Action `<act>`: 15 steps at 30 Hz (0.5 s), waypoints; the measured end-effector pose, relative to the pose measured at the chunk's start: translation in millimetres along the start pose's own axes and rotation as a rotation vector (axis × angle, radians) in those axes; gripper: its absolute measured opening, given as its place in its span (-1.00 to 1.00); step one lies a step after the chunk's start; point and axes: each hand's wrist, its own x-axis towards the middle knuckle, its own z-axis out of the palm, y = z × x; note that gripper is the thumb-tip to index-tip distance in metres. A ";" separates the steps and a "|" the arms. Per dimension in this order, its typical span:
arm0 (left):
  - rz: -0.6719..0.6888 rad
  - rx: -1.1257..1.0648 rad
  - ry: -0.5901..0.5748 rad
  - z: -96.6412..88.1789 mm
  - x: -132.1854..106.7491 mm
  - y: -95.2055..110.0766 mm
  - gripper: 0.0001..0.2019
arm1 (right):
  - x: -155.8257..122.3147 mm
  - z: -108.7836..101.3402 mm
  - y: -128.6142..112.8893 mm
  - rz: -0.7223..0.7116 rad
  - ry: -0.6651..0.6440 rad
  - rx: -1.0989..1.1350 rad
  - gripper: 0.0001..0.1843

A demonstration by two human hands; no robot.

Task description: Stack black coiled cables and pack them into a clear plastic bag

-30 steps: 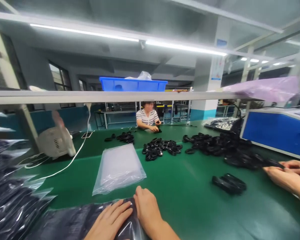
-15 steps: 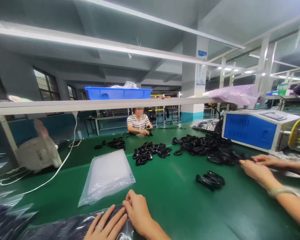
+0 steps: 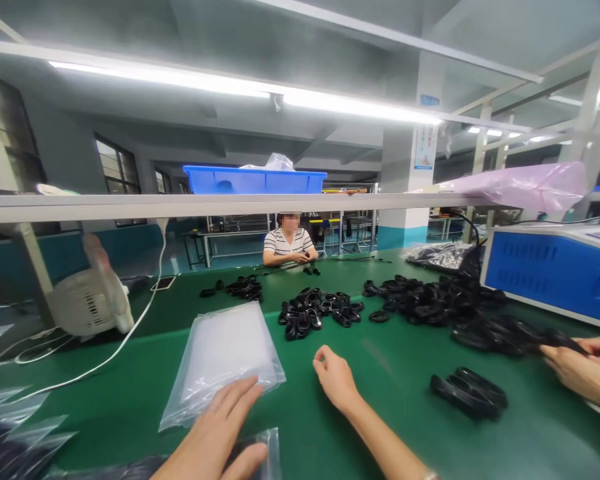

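My left hand (image 3: 225, 423) is open, fingers stretched, above a clear bag with black contents (image 3: 267, 447) at the near edge. Its fingertips overlap the lower edge of a stack of clear plastic bags (image 3: 230, 340); whether they touch it I cannot tell. My right hand (image 3: 336, 379) reaches forward over the green table, fingers curled in, with nothing visible in them. Beyond it lies a pile of coiled black cables (image 3: 313, 310). A small group of coiled cables (image 3: 467, 393) sits to its right.
A co-worker's hands (image 3: 580, 363) handle black cables at the right, by a larger cable heap (image 3: 425, 300) and a blue-and-white machine (image 3: 555, 273). Another person (image 3: 287, 243) sits opposite. A fan (image 3: 87, 300), white cord and phone (image 3: 163, 283) are at left. Filled bags (image 3: 20, 433) lie near left.
My right hand has left the filled bag and moved forward and right. My left hand has lifted and shifted forward over the bag. The view has turned slightly left.
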 end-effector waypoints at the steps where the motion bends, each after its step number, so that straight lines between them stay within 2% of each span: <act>1: -0.001 -0.015 0.013 0.0 8.6 -5.2 -0.49 | 5.9 1.9 1.7 0.005 0.021 -0.008 -0.88; 5: 0.037 -0.074 0.053 11.1 46.3 -24.4 -0.56 | 20.2 11.8 5.7 0.000 0.115 -0.021 -0.82; 8: 0.081 -0.126 -0.009 20.6 72.2 -20.4 -0.59 | 26.7 15.5 9.8 0.013 0.149 0.010 -0.80; 11: 0.093 -0.185 -0.056 24.2 93.8 8.4 -0.58 | 29.9 14.2 13.8 0.028 0.161 0.089 -0.80; 15: 0.135 -0.305 -0.067 28.1 119.0 67.1 -0.64 | 21.4 7.3 14.5 0.002 0.141 0.249 -0.83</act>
